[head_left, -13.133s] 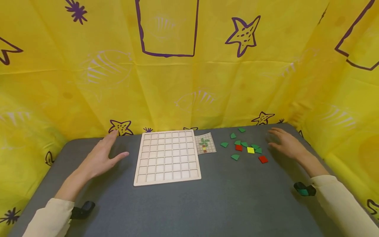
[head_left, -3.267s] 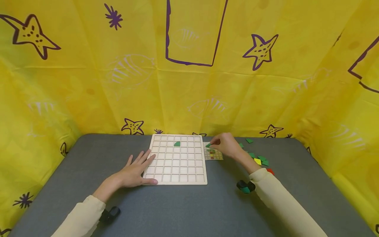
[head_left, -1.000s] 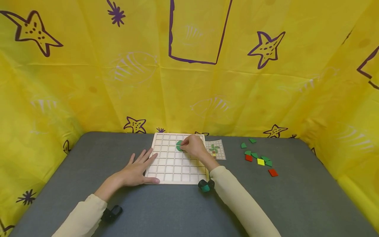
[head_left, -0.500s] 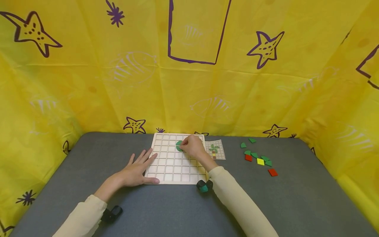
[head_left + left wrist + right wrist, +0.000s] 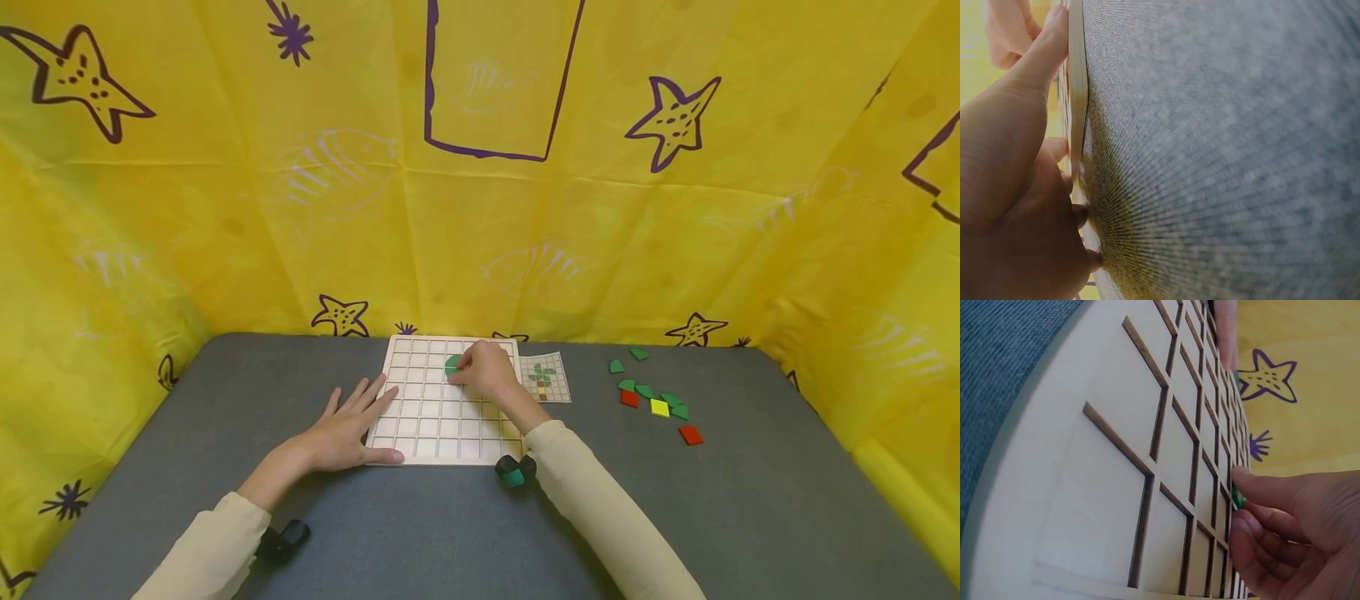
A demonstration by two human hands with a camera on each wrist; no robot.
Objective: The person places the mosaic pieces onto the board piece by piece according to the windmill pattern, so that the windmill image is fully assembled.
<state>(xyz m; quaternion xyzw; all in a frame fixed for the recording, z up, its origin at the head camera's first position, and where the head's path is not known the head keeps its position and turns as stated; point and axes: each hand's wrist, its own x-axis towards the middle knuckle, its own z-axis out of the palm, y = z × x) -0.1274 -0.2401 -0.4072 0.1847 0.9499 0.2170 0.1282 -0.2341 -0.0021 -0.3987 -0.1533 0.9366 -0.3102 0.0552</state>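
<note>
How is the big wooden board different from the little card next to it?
The board is bigger than the card. The board has raised ridges between its squares; the card looks flat, with a coloured picture on it. The left hand rests on the board, not the card. Both have square grids.

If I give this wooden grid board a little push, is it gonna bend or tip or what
The wooden grid board will probably stay stiff, since its edge looks solid in the left wrist view. Tipping seems unlikely, as it lies flat and broad on the table. It might slide, though the left hand resting on its left edge would likely steady it.
</note>
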